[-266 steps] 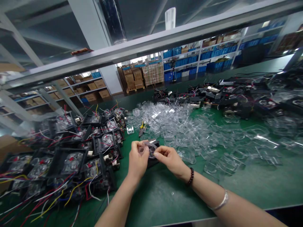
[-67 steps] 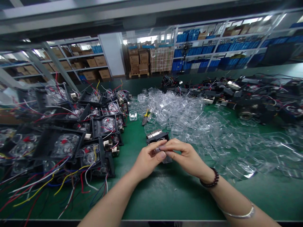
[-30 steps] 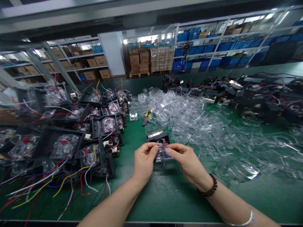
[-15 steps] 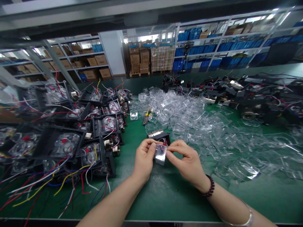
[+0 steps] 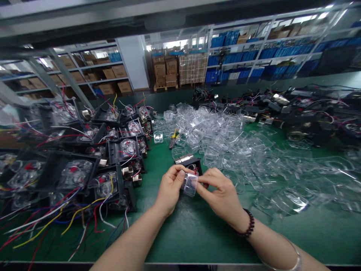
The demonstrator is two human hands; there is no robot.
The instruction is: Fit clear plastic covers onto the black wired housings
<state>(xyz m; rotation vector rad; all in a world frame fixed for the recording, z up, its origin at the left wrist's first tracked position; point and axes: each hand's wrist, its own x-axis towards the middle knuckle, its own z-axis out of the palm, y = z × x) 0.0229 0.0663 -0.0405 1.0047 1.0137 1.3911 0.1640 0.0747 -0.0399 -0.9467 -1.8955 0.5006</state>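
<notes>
A small clear plastic cover is held up between both hands above the green tabletop. My left hand pinches its left edge with thumb and fingers. From the other side, the thumb and index finger of my right hand grip the cover's right edge. Just behind the cover lies a black housing with a bit of red inside, partly hidden by my fingers. A shiny metal cylinder fitting sits at that housing's far side.
Clear plastic covers are heaped at centre and right. Black housings with loose coloured wires crowd the left. Yellow-handled cutters lie between. More dark wired assemblies sit at far right; shelves stand behind.
The cover has tilted slightly in my fingers, so its bright glare is gone. Both hands keep nearly the same place and still hold it.
</notes>
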